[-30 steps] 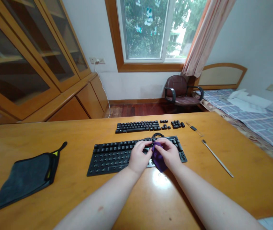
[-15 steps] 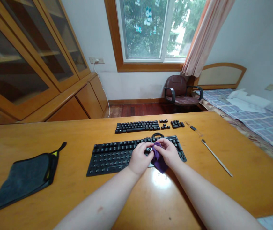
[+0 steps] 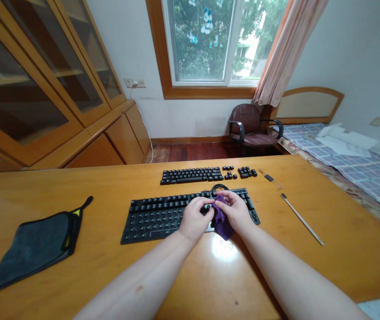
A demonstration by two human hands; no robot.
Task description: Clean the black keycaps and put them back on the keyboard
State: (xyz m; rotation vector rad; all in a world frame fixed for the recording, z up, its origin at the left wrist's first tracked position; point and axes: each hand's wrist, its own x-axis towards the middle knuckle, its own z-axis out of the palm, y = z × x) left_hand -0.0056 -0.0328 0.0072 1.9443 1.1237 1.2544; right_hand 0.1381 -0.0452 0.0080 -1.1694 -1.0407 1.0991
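Observation:
My left hand (image 3: 194,218) is closed in a pinch over the right half of a black keyboard (image 3: 160,218); a small black piece that looks like a keycap (image 3: 208,207) shows at its fingertips. My right hand (image 3: 235,210) is shut on a bunched purple cloth (image 3: 222,223), pressing it against that piece. The cloth's loose end hangs down past the keyboard's front edge. Upper rows of the keyboard carry keycaps, while lower rows show bare switches. Behind it, loose keycaps (image 3: 191,175) lie in keyboard order. My hands hide part of the keyboard.
On the wooden desk (image 3: 103,280), a folded grey cloth (image 3: 37,238) lies at left. To the right are a thin brush (image 3: 302,219) and a wire keycap puller (image 3: 269,178). A coiled cable (image 3: 219,187) sits behind the keyboard. Beyond the desk stands a chair (image 3: 248,124).
Both hands stay in nearly the same place, with the fingers and the purple cloth shifting slightly against the small piece. The view tilts a little; nothing else has moved.

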